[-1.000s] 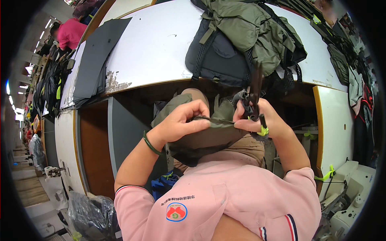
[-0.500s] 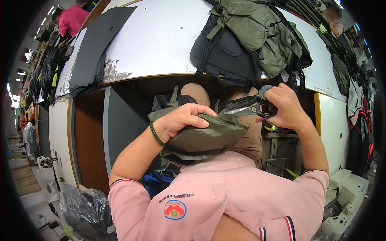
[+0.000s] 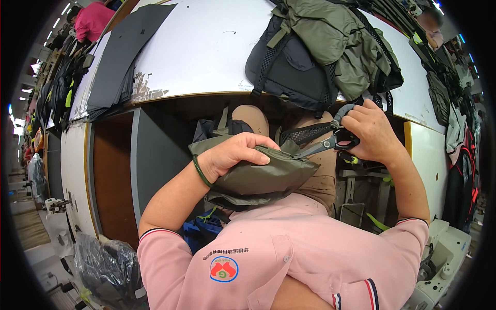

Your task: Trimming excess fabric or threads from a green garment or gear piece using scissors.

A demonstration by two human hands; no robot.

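An olive-green fabric bag [image 3: 261, 178] lies across my lap, its near side folded up. My left hand [image 3: 240, 155] pinches its upper edge between thumb and fingers, a green bangle round the wrist. In my right hand [image 3: 369, 132] is a pair of scissors [image 3: 321, 146] with dark handles. The blades point left, and their tips touch the bag's edge at its right part. A black mesh strap [image 3: 307, 133] runs from the bag over my right thigh, just behind the blades.
A white worktable [image 3: 201, 51] spans the far side, with an olive-and-black backpack [image 3: 320, 57] on it and dark sheets [image 3: 124, 57] at its left. Grey shelf panels [image 3: 155, 155] stand left of my legs. A sewing machine [image 3: 444, 258] is at right; a plastic-wrapped bundle [image 3: 108, 268] lies lower left.
The scissors have swung, their handles slightly lower and blades now more closed, with the tips at the bag's edge. My right hand has shifted slightly right. My left hand keeps its grip.
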